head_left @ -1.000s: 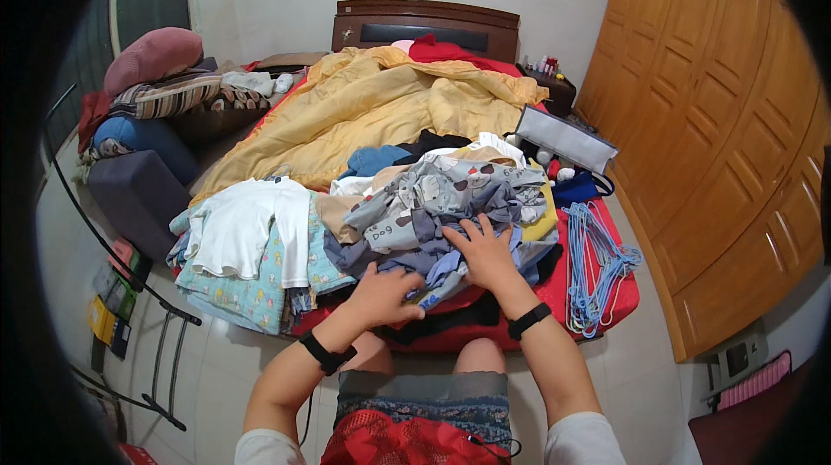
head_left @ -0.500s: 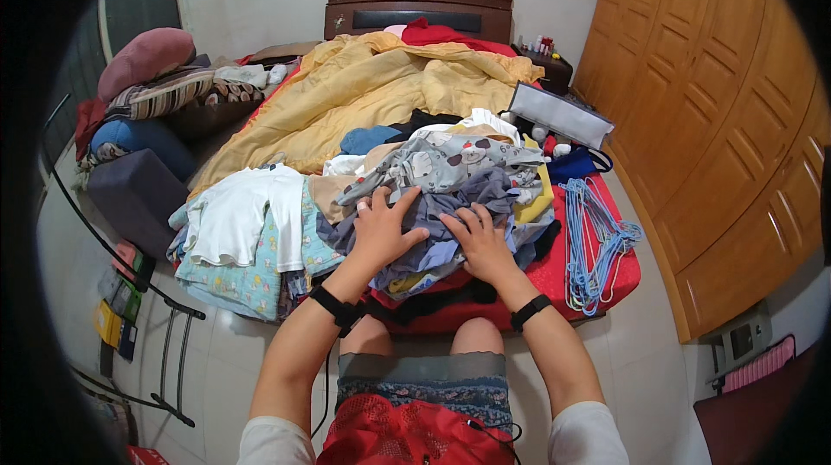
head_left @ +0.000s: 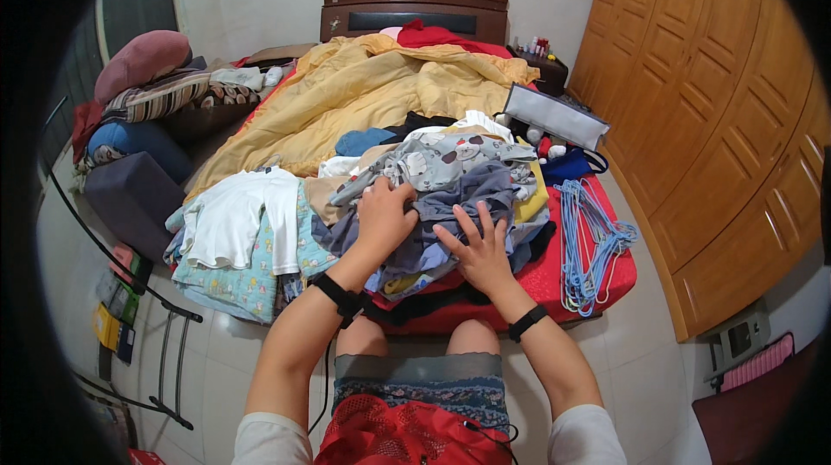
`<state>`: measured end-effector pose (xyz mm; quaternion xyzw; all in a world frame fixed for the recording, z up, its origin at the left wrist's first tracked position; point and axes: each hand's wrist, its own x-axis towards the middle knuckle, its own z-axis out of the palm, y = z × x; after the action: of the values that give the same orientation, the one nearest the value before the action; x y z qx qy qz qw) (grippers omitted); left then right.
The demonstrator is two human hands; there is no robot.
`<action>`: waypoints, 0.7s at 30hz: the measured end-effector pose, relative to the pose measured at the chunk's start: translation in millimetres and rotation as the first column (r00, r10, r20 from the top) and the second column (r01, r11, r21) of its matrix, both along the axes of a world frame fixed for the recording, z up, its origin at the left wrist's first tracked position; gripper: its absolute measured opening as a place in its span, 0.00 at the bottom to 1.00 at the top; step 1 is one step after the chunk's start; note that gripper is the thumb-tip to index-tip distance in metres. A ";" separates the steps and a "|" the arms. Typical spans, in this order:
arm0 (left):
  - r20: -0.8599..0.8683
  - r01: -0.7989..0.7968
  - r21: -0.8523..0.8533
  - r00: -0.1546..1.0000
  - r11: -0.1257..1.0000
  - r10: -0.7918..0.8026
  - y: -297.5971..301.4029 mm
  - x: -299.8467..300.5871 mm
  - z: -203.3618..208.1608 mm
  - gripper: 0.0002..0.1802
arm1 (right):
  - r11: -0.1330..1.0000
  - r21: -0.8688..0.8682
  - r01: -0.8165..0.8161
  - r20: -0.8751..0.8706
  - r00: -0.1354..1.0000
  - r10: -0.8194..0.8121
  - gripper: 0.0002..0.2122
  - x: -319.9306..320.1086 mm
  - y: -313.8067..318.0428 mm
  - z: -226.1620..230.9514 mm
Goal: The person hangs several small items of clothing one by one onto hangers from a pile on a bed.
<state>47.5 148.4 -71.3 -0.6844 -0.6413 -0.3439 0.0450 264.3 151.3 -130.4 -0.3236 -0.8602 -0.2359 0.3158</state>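
Head view: left hand [head_left: 386,216] pinches gray cloth [head_left: 430,169], right hand [head_left: 482,259] splayed near bed edge [head_left: 554,304].

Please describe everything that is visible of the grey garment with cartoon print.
The light grey garment looks like thin fabric, printed with cartoon animal faces. It lies crumpled on top of the clothes pile on the bed; the left hand touches its near left part. Its full shape is lost in folds.

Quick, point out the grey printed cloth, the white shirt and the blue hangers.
Grey printed cloth [head_left: 435,167]: head view, on its upper folds.
White shirt [head_left: 227,221]: head view, on its body.
Blue hangers [head_left: 591,249]: head view, mid-bundle.
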 end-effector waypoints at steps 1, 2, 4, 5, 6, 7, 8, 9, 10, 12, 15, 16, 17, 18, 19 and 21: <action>0.000 -0.001 0.000 1.000 1.000 0.001 -0.3 -3.4 -1.0 0.14 | 1.000 0.000 -0.001 0.000 1.000 0.001 0.34 -0.8 -0.7 -1.1; 0.168 0.042 0.010 0.985 0.999 -0.043 -0.8 -8.3 -2.5 0.14 | 1.000 0.008 0.000 -0.061 0.998 0.000 0.34 -1.5 -1.2 -2.0; 0.404 0.111 -0.007 0.909 0.994 -0.099 -2.9 -20.0 -1.6 0.16 | 1.000 0.015 0.020 -0.117 0.993 -0.018 0.33 -1.5 -1.8 -1.6; 0.403 0.106 -0.008 0.911 0.994 -0.094 -5.3 -24.4 -1.3 0.16 | 1.000 0.014 0.015 -0.119 0.993 -0.013 0.33 -2.3 -1.6 -2.7; 0.403 0.158 -0.010 0.904 0.987 -0.141 -6.3 -25.8 0.2 0.16 | 1.000 0.000 0.018 -0.134 0.991 -0.018 0.33 -1.1 -0.1 -3.8; 0.403 0.209 -0.012 0.896 0.978 -0.187 -7.6 -26.5 2.1 0.17 | 1.000 -0.015 0.021 -0.150 0.988 -0.023 0.34 -0.2 0.9 -4.7; 0.421 0.238 -0.034 0.884 0.971 -0.202 -12.5 -27.2 3.2 0.16 | 1.000 -0.001 0.029 -0.149 0.988 -0.029 0.35 0.8 1.2 -5.6; 0.420 0.234 -0.032 0.885 0.972 -0.199 -15.6 -31.1 0.0 0.16 | 1.000 0.001 0.025 -0.149 0.989 -0.024 0.35 -0.4 0.1 -5.6; 0.437 0.236 0.046 0.869 0.971 -0.232 -17.8 -36.8 -4.7 0.14 | 1.000 -0.012 0.026 -0.161 0.987 -0.028 0.35 -1.3 -1.1 -5.5; 0.452 0.235 0.123 0.852 0.964 -0.265 -22.5 -47.6 -6.2 0.13 | 0.999 -0.039 0.018 -0.176 0.984 -0.025 0.38 -1.8 -4.8 -1.1; 0.530 0.151 0.221 0.810 0.963 -0.249 -30.8 -67.2 -3.3 0.12 | 0.995 -0.093 -0.028 -0.120 0.993 0.017 0.38 -1.2 -3.7 1.8; 0.563 0.108 0.267 0.789 0.958 -0.246 -31.3 -77.9 -2.3 0.12 | 0.996 -0.079 -0.030 -0.092 0.995 0.022 0.39 0.3 -2.5 1.3; 0.595 0.061 0.311 0.766 0.948 -0.245 -32.0 -87.8 -0.9 0.12 | 0.996 -0.077 -0.033 -0.090 0.996 0.026 0.39 2.0 -2.1 2.7; 0.716 0.033 0.233 0.670 0.972 -0.195 -36.5 -95.6 5.1 0.11 | 0.997 -0.068 -0.035 -0.039 0.999 0.032 0.38 3.1 -1.1 4.5; 0.825 0.036 0.153 0.546 0.988 -0.147 -49.0 -92.6 25.8 0.09 | 0.998 -0.061 -0.034 0.013 0.999 0.035 0.38 4.0 -1.3 6.8; 0.812 0.006 0.186 0.561 0.982 -0.157 -50.3 -111.2 27.1 0.08 | 0.987 -0.160 0.024 0.077 0.997 -0.011 0.38 2.9 -5.5 16.0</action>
<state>-63.7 98.2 -44.1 -0.4679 -0.5255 -0.6758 -0.2195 267.2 145.8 -114.4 -0.3463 -0.8849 -0.1808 0.2537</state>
